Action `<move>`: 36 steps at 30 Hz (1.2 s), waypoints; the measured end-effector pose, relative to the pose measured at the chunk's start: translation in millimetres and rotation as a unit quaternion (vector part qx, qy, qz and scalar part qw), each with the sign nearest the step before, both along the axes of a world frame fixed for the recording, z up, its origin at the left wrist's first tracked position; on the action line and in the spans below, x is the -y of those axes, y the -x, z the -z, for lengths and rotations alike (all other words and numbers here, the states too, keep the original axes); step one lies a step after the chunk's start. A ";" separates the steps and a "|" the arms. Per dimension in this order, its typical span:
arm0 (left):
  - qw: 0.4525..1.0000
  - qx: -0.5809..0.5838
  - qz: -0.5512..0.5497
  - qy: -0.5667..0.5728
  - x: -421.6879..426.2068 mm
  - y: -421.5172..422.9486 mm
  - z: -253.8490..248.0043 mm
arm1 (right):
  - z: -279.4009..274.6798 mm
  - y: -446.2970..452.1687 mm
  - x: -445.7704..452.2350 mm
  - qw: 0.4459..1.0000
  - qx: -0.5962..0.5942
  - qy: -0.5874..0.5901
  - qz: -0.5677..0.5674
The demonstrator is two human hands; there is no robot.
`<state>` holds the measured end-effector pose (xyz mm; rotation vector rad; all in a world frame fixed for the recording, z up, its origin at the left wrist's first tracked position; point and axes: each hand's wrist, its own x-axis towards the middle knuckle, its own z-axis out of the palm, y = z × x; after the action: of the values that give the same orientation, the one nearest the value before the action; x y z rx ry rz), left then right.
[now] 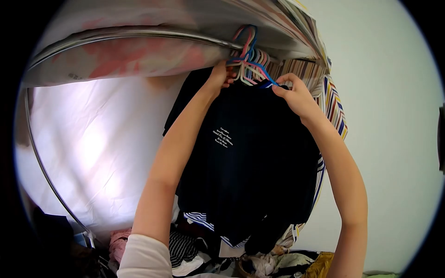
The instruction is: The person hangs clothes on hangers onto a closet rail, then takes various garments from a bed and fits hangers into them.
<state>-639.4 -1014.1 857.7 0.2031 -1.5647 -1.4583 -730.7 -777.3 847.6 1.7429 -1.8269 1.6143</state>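
A black shirt with small white lettering on the chest hangs from a blue clothes hanger under the metal rail. My right hand pinches the right arm of this hanger at the shirt's neckline. At the neckline's other side, my left hand is closed with curled fingers around the left part of the hanger; its exact grip is partly hidden. A pink hanger hook shows right beside the blue hook at the rail.
The curved metal rail runs overhead below a fabric cover. More hangers crowd behind the shirt. Striped cloth hangs at the right, near a pale wall. Piled clothes lie below, with a metal frame pole at left.
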 end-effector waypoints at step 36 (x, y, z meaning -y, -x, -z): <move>0.989 -0.063 -0.017 -0.135 67.1 10.6 46.3 | 71.8 -14.8 68.0 0.779 -0.499 0.133 0.356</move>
<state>-650.0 -1081.2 811.4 0.2885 -1.2549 -1.6205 -716.0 -845.3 775.8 1.1317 -1.3129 0.4222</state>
